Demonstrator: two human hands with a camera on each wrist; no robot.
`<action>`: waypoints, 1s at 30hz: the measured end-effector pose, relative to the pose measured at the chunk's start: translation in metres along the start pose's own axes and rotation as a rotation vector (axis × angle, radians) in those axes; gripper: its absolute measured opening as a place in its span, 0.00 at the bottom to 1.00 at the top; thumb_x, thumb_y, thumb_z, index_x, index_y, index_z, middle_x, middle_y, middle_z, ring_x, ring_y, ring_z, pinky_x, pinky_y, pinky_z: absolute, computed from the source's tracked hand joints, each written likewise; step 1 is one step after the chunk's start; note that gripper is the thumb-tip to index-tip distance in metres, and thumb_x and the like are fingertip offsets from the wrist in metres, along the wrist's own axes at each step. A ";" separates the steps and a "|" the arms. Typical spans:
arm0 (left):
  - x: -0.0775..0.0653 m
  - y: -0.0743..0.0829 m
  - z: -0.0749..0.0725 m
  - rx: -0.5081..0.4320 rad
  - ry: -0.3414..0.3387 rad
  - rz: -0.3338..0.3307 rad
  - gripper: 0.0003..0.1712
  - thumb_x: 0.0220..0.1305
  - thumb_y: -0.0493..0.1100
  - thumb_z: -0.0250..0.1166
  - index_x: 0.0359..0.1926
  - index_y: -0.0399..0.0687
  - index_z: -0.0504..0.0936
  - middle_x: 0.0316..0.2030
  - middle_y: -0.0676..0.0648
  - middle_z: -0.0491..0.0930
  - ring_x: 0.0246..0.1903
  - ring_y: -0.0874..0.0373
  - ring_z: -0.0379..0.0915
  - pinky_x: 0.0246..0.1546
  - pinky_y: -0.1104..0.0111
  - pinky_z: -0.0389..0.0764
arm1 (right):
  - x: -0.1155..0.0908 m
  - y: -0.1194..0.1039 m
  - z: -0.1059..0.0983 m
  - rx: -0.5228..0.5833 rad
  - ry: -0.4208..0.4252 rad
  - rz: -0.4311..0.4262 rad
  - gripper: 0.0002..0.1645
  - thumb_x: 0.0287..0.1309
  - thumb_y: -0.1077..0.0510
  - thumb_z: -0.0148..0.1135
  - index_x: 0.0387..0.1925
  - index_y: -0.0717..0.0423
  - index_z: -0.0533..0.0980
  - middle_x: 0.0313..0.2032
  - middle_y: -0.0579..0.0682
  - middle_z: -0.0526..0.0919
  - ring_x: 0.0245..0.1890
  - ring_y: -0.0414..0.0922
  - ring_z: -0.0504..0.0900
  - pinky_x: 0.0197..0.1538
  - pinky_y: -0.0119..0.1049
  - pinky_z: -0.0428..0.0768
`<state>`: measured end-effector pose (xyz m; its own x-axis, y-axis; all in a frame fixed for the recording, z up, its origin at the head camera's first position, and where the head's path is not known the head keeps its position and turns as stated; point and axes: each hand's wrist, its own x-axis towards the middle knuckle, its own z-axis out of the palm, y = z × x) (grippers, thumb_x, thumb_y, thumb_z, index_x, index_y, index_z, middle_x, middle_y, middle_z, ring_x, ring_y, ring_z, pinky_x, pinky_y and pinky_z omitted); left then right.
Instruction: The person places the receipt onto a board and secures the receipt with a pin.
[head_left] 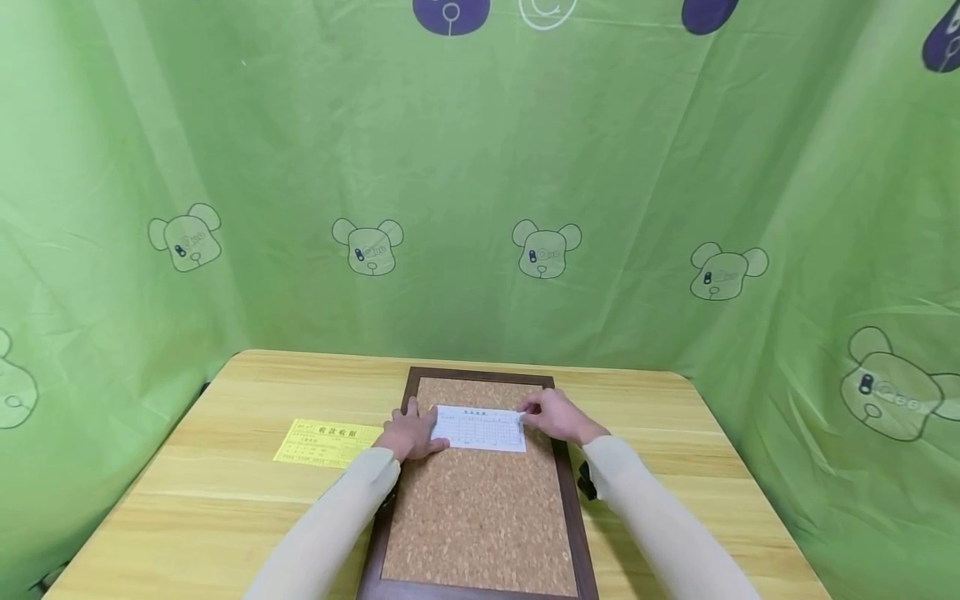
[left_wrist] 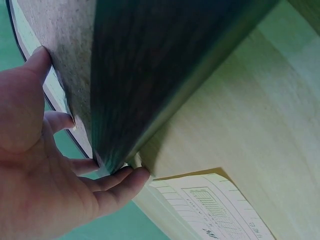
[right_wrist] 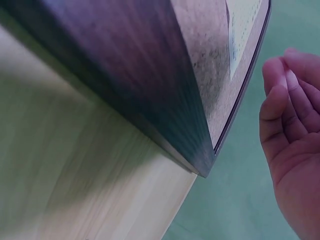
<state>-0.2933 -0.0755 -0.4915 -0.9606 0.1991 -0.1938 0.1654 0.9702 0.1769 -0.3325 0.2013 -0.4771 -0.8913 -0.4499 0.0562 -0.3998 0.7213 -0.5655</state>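
A white printed form (head_left: 480, 429) lies across the upper part of a cork board (head_left: 480, 517) with a dark wooden frame (head_left: 573, 512). At the form's left end my left hand (head_left: 408, 435) rests with fingers spread, thumb and forefinger on the paper. Its other fingers reach over the frame's left side, as the left wrist view shows. At the form's upper right corner is my right hand (head_left: 558, 415), its fingers curled and the thumb and forefinger tips together (right_wrist: 280, 75). I cannot tell whether something small is between those tips.
A yellow printed slip (head_left: 322, 442) lies on the wooden table (head_left: 202, 500), left of the board and partly behind the left forearm. The board reaches the table's near side. A green curtain (head_left: 450, 167) with bear prints hangs behind and at both sides.
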 end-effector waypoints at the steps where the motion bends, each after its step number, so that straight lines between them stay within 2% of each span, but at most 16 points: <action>1: 0.000 0.000 0.001 0.001 -0.001 0.000 0.43 0.62 0.65 0.56 0.71 0.50 0.59 0.68 0.30 0.49 0.58 0.32 0.58 0.51 0.45 0.69 | 0.000 -0.001 0.000 -0.003 0.000 -0.001 0.06 0.54 0.65 0.64 0.36 0.61 0.82 0.25 0.43 0.79 0.27 0.39 0.75 0.30 0.32 0.75; 8: 0.003 -0.002 0.004 0.012 -0.002 -0.007 0.43 0.62 0.66 0.56 0.71 0.51 0.59 0.69 0.31 0.48 0.59 0.33 0.58 0.52 0.44 0.68 | 0.006 -0.006 0.004 -0.015 -0.004 0.000 0.05 0.53 0.62 0.66 0.34 0.59 0.83 0.26 0.42 0.79 0.28 0.39 0.74 0.31 0.31 0.74; 18: 0.003 -0.001 0.004 0.026 0.005 -0.002 0.43 0.62 0.66 0.55 0.72 0.51 0.58 0.69 0.31 0.49 0.59 0.33 0.58 0.51 0.45 0.69 | 0.014 -0.011 0.016 0.048 0.002 -0.023 0.05 0.53 0.63 0.67 0.34 0.60 0.83 0.26 0.43 0.80 0.28 0.38 0.75 0.33 0.32 0.74; 30: 0.003 -0.001 0.004 0.039 0.011 -0.005 0.43 0.62 0.67 0.55 0.71 0.51 0.59 0.68 0.31 0.50 0.58 0.33 0.59 0.49 0.45 0.70 | 0.027 -0.017 0.032 0.068 -0.008 0.017 0.05 0.52 0.61 0.68 0.33 0.56 0.84 0.25 0.42 0.80 0.27 0.38 0.76 0.33 0.32 0.75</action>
<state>-0.2956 -0.0751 -0.4959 -0.9638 0.1932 -0.1839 0.1693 0.9758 0.1382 -0.3428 0.1599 -0.4927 -0.8960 -0.4423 0.0394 -0.3689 0.6919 -0.6207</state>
